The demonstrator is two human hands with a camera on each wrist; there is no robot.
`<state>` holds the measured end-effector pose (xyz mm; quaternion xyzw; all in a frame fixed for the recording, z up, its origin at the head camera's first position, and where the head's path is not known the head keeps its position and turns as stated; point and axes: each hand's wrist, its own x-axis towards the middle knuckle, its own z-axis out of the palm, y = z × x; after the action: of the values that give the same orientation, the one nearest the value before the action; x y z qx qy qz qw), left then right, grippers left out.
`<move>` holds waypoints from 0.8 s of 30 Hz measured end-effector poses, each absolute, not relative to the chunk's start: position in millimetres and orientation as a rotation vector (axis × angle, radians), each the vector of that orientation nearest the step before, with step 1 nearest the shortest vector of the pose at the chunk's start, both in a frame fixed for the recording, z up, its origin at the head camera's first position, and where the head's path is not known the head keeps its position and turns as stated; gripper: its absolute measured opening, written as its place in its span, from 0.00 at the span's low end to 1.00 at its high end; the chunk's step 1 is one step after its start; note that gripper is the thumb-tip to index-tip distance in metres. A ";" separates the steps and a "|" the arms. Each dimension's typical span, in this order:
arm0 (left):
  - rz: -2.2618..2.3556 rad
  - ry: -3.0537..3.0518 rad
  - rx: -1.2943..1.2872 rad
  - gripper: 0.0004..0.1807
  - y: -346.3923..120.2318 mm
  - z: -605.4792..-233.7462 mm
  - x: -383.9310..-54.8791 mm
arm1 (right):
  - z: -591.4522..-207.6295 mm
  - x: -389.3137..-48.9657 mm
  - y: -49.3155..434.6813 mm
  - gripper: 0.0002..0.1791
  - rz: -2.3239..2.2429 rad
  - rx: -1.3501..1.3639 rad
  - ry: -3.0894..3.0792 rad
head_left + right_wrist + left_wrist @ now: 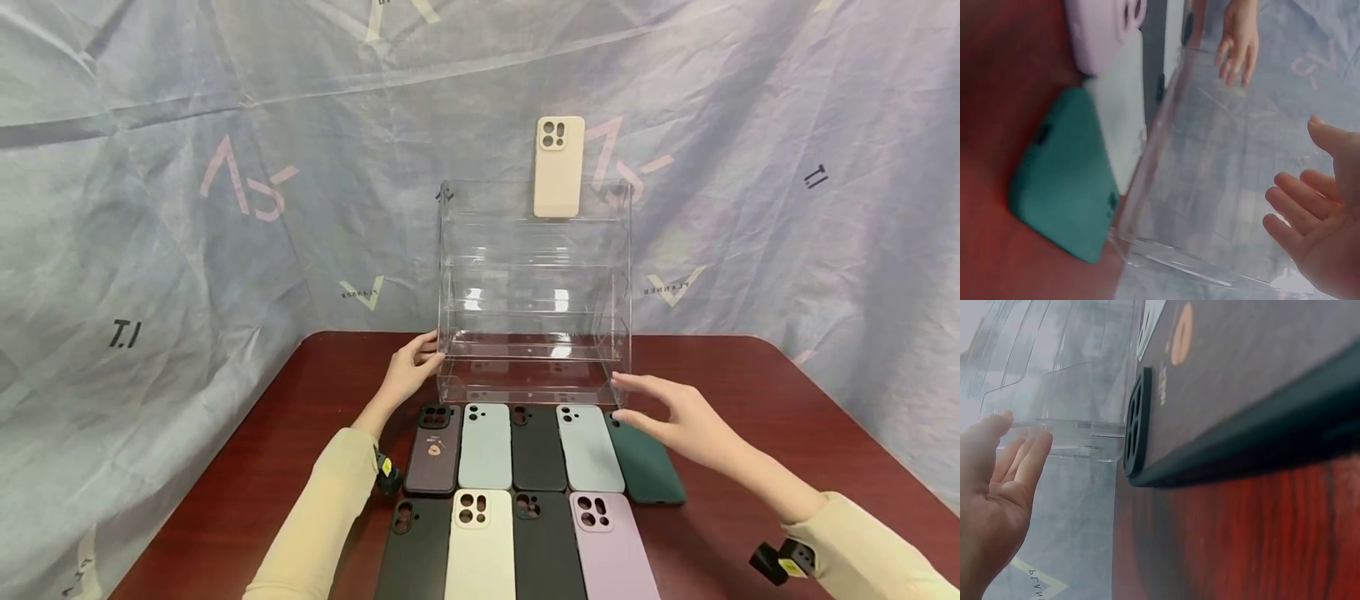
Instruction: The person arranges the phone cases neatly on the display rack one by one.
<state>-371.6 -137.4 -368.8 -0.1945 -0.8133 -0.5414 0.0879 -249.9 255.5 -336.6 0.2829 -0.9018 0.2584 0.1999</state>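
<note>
Firstly, listing nearest, in the row farther out before the clear stand point(534, 312), four phone cases, left to right: a first black case point(412, 554), an ivory case point(481, 558), a second black case point(549, 554) and a lilac case point(617, 554). Wearing, to either side of the ground before the stand, pale yellow sleeves point(318, 508) and black wrist cameras point(387, 477).

Listing next, in the row just before the stand, five more, left to right: a dark printed case point(432, 462), a first pale blue case point(486, 450), a third black case point(538, 454), a second pale blue case point(591, 454) and a green case point(647, 462), lying aslant off the stand's right front corner. Lying flat throughout on a red-brown table point(735, 400), with camera openings toward the stand.

Reaching near the stand's right front corner with the right hand point(678, 417): parting thumb and fingers widely, gripping nothing; not showing clearly whether touching the stand.

Reaching to the stand's left side with the left hand point(408, 367): extending the fingers loosely, setting the thumb apart, clasping nothing; appearing to meet the clear edge at the fingertips.

Displaying on the stand's topmost tier, right of its middle, a cream case point(558, 179), standing upright with camera openings at the top.

Showing farthest, behind the stand, a wrinkled grey-blue cloth point(375, 167), bearing printed letters.
</note>
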 end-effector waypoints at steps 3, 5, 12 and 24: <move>-1.614 -2.423 -0.559 0.27 -137.7 -367.3 -370.3 | -346.3 -244.0 256.8 0.28 0.735 0.800 -2.543; -1.619 -2.426 -0.552 0.27 -137.6 -367.6 -370.0 | -353.8 -240.0 258.0 0.28 0.732 0.804 -2.551; -1.638 -2.443 -0.565 0.28 -138.0 -369.0 -371.5 | -379.9 -226.3 259.3 0.29 0.807 0.834 -2.607; -1.601 -2.454 -0.545 0.27 -137.7 -372.1 -373.1 | -408.0 -222.2 256.3 0.27 0.975 1.163 -2.590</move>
<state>-373.1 -137.7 -372.1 -0.1824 -0.8206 -0.5355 0.0807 -222.2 256.3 -408.0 0.3865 -0.8607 0.3241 0.0699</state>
